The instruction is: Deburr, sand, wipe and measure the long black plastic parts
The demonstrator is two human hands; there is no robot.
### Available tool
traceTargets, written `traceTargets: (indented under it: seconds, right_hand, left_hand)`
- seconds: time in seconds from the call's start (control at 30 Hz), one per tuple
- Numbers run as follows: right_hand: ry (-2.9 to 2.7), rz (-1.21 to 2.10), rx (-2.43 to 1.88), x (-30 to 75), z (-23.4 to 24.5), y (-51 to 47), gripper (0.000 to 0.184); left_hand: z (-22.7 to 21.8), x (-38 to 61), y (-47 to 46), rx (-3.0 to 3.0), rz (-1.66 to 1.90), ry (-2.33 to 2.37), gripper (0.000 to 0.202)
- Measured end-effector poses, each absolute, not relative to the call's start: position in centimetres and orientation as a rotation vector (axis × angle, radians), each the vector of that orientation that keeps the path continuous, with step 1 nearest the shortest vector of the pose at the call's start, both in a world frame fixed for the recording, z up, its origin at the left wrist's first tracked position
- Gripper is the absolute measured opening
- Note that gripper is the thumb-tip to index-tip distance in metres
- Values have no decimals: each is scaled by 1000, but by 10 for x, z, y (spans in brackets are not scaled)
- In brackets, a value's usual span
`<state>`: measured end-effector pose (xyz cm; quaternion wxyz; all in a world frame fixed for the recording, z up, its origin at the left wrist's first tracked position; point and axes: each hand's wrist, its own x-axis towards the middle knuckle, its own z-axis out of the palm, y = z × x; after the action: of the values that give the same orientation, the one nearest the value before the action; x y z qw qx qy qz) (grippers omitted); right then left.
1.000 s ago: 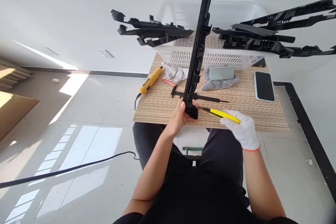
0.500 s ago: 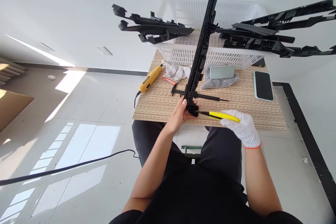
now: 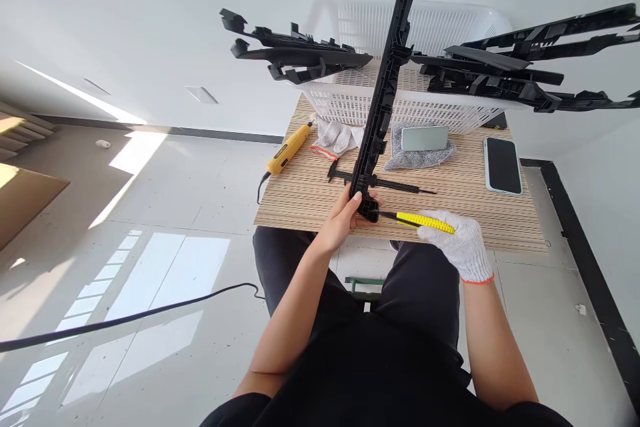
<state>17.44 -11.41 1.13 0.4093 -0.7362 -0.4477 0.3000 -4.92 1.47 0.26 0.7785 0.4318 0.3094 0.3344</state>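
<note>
My bare left hand point(image 3: 343, 221) is closed round the lower end of a long black plastic trim piece point(image 3: 383, 103). The piece slants up and away, passing in front of the white basket. In my right hand point(image 3: 457, 243), which wears a white knit glove with an orange cuff, is a yellow ribbed-handled tool point(image 3: 425, 221). Its thin dark tip points left and meets the small cupped end of the trim piece; whether it cuts or only touches there I cannot tell. A black caliper point(image 3: 397, 185) lies on the table just behind the piece.
The white plastic basket point(image 3: 345, 103) at the back carries more black trim pieces point(image 3: 300, 55) jutting out on both sides. On the wooden table point(image 3: 290, 203) are a yellow corded power tool point(image 3: 289, 149), a white glove point(image 3: 334, 138), a grey cloth point(image 3: 417, 159) under a pale green block point(image 3: 425, 139), and a phone point(image 3: 503, 165).
The tool and my right hand have shifted very slightly left against the trim piece. Both hands keep their holds; the whole view has moved a little.
</note>
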Motion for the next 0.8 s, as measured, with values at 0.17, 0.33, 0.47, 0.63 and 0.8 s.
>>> traceTargets:
  seconds: [0.17, 0.33, 0.47, 0.63, 0.8]
  right_hand:
    - [-1155, 822, -1869, 177, 11, -114, 43]
    - [-1113, 790, -1870, 176, 12, -114, 44]
    - [-1099, 755, -1871, 174, 11, -113, 43]
    - [-1109, 796, -1877, 174, 11, -110, 42]
    - [-1115, 832, -1873, 175, 10, -111, 40]
  left_hand:
    - [1, -50, 14, 932, 727, 678, 37]
    - [3, -50, 14, 926, 716, 687, 41]
    - [4, -48, 14, 916, 717, 682, 42]
    - [2, -48, 14, 925, 726, 691, 42]
    - [1, -49, 14, 945, 723, 679, 39]
